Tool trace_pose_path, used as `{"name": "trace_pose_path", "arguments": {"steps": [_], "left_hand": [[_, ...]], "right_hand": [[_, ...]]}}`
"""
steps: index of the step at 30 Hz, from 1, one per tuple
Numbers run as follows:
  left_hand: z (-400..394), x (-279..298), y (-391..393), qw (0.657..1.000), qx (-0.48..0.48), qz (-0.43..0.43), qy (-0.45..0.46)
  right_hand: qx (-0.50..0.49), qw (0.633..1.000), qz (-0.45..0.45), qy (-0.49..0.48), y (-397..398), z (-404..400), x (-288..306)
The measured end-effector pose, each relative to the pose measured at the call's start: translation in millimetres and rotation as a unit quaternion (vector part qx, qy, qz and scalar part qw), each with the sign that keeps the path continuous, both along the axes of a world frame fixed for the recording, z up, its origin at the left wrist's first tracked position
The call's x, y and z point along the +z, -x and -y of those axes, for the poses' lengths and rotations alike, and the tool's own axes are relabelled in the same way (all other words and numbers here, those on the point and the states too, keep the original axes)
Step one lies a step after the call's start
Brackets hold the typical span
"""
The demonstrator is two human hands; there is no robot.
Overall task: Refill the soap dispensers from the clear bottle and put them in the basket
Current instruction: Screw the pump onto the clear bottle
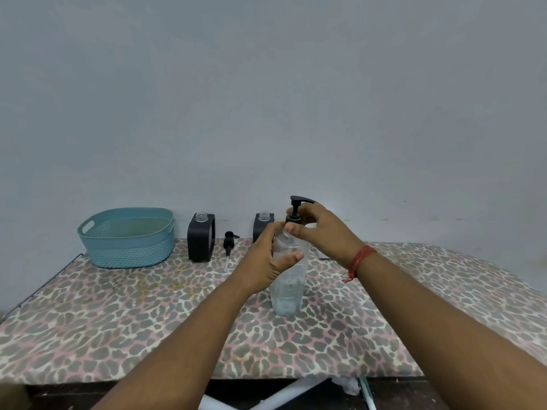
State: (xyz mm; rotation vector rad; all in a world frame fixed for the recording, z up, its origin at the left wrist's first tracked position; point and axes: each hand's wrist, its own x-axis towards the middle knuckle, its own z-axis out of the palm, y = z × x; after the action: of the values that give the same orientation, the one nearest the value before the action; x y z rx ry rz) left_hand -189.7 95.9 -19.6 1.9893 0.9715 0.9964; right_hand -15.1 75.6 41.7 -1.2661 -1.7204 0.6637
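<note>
Leopard-print table cover [118, 321], plain grey-blue wall [266, 99]

A plain pale blue-grey wall [266, 99] fills the back. In front stands a table [118, 321] covered with a spotted leopard-print cloth. Below its front edge the floor [399, 395] looks dark.
</note>
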Motion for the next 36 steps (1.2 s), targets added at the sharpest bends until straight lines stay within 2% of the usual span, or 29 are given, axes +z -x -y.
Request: {"name": "trace_pose_path", "arguments": {"steps": [4,10,16,23,28,34,36], "left_hand": [[3.6,4.1,-0.3,1.0,0.002,-0.007,-0.005],[-1.6,-1.7,1.1,1.0,-0.007,0.008,-0.003],[-0.3,-1.6,0.3,1.0,-0.003,0.01,0.002],[0.3,-1.7,-0.2,1.0,0.001,0.0,-0.006],[-0.2,-2.5,0.1,1.0,0.0,0.003,-0.003],[-3.4,-5.1,0.1,1.0,0.0,0.008,0.002],[-4.1,-5.9,0.1,1.0,0.001,0.002,0.002]], "right_hand": [[-0.05,0.996,-0.062,-0.043,8.6,4.3,-3.0],[-0.024,0.995,-0.093,-0.036,6.0,7.2,-2.5],[0.002,0.996,-0.084,-0.028,3.3,9.1,-4.0],[-0.076,0.994,-0.046,-0.067,11.2,7.2,-3.2],[-0.05,0.997,-0.027,-0.06,10.4,12.5,0.8],[-0.028,0.997,-0.064,-0.037,11.7,19.0,5.8],[-0.037,0.997,-0.048,-0.054,12.9,17.3,6.5]]}}
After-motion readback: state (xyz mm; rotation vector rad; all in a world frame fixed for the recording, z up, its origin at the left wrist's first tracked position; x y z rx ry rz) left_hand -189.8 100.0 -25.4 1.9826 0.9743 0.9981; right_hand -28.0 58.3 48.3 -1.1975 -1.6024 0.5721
